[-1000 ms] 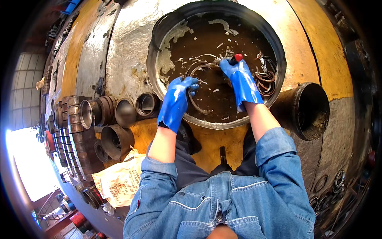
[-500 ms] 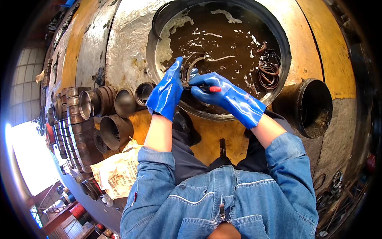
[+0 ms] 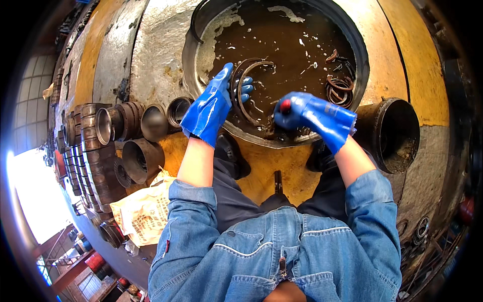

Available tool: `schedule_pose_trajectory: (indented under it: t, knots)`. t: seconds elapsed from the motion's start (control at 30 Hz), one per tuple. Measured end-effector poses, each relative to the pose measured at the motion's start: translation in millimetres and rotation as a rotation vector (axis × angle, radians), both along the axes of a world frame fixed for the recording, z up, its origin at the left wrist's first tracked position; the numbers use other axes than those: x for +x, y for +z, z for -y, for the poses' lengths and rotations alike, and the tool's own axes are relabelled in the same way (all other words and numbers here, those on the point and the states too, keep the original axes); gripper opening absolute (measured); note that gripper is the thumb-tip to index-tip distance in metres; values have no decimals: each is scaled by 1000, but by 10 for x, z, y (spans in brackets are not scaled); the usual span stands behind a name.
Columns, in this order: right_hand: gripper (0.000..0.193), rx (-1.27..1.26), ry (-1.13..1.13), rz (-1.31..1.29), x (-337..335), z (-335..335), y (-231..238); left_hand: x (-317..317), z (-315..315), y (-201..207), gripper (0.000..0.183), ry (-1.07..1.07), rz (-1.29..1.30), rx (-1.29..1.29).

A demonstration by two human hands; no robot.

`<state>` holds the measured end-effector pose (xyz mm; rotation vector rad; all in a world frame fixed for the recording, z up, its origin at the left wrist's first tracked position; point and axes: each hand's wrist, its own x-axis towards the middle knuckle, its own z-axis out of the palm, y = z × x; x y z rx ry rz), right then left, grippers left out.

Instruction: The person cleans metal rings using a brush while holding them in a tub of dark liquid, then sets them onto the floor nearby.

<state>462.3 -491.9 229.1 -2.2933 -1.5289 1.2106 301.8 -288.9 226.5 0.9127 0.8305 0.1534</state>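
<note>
My left hand (image 3: 209,105), in a blue rubber glove, grips curved metal rings (image 3: 238,95); its fingertips show through their middle. The rings stand tilted above brown liquid (image 3: 287,55) in a round dark basin (image 3: 359,55). To their right, my right hand (image 3: 317,116), gloved alike, is closed round a tool with a red handle end (image 3: 286,105). The tool's working end is mostly hidden by the fist and blurred, near the basin's near rim. More dark rings (image 3: 341,84) lie heaped in the liquid at the basin's right side.
A wide metal cylinder (image 3: 397,136) lies right of the basin. On the left are several metal cups and sleeves (image 3: 143,158), stacked rings (image 3: 93,131) and a printed paper sack (image 3: 146,211). My feet and a dark upright piece (image 3: 277,181) are below the basin.
My right hand has moved right, away from the left hand, with the red-ended tool. The rings in my left hand now show more fully, leaning over the liquid. The left hand has shifted slightly left.
</note>
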Motion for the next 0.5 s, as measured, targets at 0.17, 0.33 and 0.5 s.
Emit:
schedule_pose_trajectory:
  t: [0.17,0.33,0.5]
  knots:
    - [22,562,-632,-529,240,-159,185,111,18,-41,66,5,-41,-97]
    - [28,750,-852,-809,-74,-465,170,285,-12,-64,72,147,-169,-159]
    - [27,721,-543,-669,-421,-363,176,138,-57,-181,74,87,100,-323]
